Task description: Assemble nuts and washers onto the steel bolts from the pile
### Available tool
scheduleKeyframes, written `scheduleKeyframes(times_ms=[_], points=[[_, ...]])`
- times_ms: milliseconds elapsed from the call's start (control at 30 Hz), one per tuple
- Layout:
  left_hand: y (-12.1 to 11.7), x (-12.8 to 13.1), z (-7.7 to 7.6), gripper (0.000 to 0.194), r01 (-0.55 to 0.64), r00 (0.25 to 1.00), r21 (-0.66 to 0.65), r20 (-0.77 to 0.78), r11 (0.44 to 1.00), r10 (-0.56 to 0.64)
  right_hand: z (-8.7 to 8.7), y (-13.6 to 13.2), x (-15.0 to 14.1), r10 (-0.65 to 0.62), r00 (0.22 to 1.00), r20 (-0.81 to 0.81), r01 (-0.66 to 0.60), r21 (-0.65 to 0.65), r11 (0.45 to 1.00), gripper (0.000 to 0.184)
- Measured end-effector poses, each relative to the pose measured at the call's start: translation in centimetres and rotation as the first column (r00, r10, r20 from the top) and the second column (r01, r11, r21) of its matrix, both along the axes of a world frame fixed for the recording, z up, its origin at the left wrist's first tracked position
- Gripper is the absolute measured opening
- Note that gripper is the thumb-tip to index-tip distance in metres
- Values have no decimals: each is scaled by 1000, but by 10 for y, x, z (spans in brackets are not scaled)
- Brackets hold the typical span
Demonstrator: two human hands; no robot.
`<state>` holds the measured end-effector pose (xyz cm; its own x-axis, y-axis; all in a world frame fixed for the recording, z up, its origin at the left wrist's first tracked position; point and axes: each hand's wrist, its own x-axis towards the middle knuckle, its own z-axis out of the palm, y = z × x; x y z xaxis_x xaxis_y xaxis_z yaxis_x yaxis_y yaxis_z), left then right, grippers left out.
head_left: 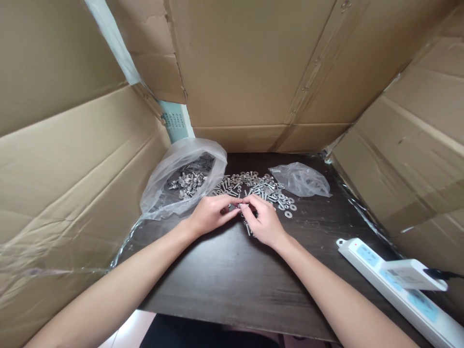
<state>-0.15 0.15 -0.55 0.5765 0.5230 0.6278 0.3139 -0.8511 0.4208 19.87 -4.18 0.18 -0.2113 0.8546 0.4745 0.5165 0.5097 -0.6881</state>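
My left hand (213,212) and my right hand (264,220) meet fingertip to fingertip above the table. Between their pinched fingers is a small silver bolt (243,205), mostly covered; whether a nut or washer is on it I cannot tell. Just beyond my hands lies a loose pile of bolts, nuts and washers (266,188). A few more bolts (248,229) rest under my right hand, partly hidden by it. To the left, an open clear plastic bag (155,193) holds many metal fasteners (192,183).
A crumpled clear plastic bag (302,180) lies right of the pile. At the right edge a white power strip (384,285) has a white adapter (413,274) and black cable plugged in. Cardboard walls (261,72) enclose the dark wooden table (217,280) on three sides.
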Motion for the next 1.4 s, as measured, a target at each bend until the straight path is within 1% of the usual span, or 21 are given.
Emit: scheduleKeyframes(times_ms=[267,500,800,1033,1133,1233,1400], points=[[-1,1,2,21,2,1000,2,16,1000,-2,0,0,1,-9,1000,17,9,3,1000,21],[0,0,1,21,-7,1000,-2,17,1000,7,-2,0,1,-20,1000,16,19,15,1000,14],[0,1,1,21,-1,1000,9,9,1000,1,-3,2,1,-2,1000,16,1,11,1000,20],[0,1,2,21,1,1000,-6,5,1000,-1,-2,1,1,-16,1000,26,15,9,1000,19],[0,0,2,20,-2,1000,-1,7,1000,2,-2,1,1,-23,1000,19,23,7,1000,17],[-1,0,2,20,4,1000,6,20,1000,-4,-1,1,1,-11,1000,13,10,9,1000,14],[-1,1,2,19,10,1000,28,23,1000,-10,-2,1,2,11,1000,13,-11,-3,1000,17]])
